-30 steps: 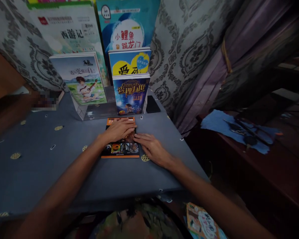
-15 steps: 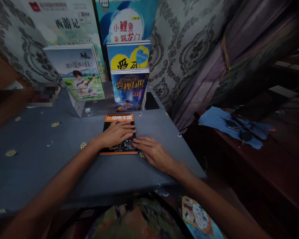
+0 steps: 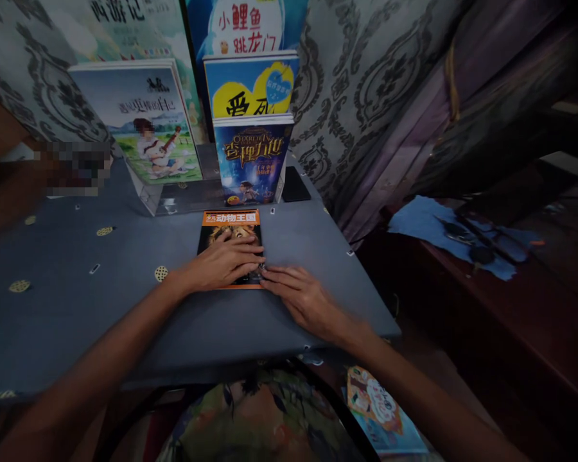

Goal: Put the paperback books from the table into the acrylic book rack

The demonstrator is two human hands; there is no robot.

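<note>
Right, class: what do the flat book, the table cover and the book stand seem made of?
Book: paper with a glossy printed cover, probably; thin, colour-printed, lying flat under the left hand. Table cover: likely matt grey cloth or vinyl; dull, no glare. Stand: clear plastic, perhaps acrylic; see-through, with bright edges.

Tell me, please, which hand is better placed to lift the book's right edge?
Likely the right hand: its fingertips touch the book's right edge, while the left hand lies flat on top.

Both bare forearms reach forward and converge; the left hand lies flat, fingers spread, and the right hand lies palm-down, fingertips meeting the left's.
</note>
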